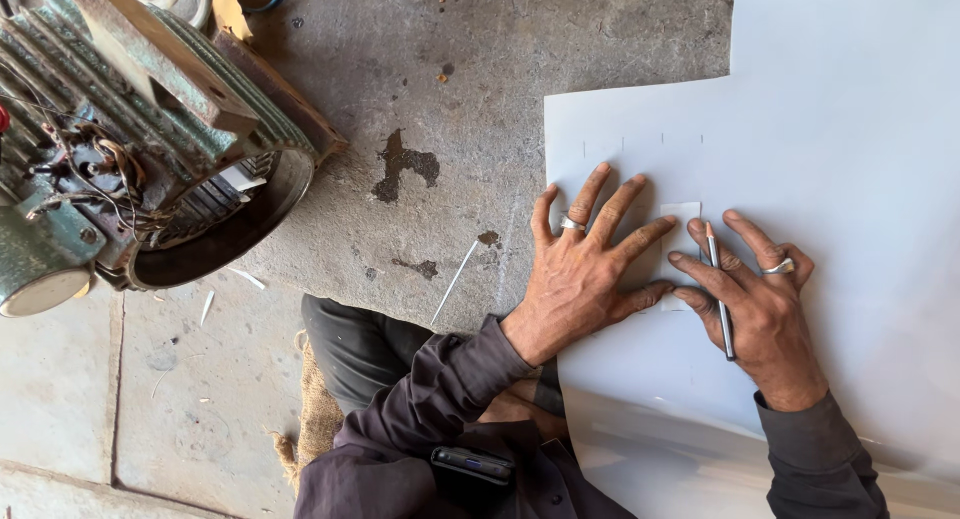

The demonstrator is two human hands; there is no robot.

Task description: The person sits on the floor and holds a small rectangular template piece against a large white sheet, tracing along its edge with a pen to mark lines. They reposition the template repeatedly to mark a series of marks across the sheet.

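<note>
A large white sheet (840,129) lies on the concrete floor with small pencil ticks near its upper edge. My left hand (585,264), a ring on one finger, presses flat with fingers spread on the sheet and on a small white paper strip (683,219). My right hand (755,304), also ringed, holds a thin silver pen (720,294) with its tip against the right edge of that strip.
An opened green electric motor (150,129) with exposed wiring lies at the upper left. A thin white sliver (455,279) and other scraps lie on the stained floor. A dark phone (472,466) sits in my shirt pocket. Burlap (315,419) is under my knee.
</note>
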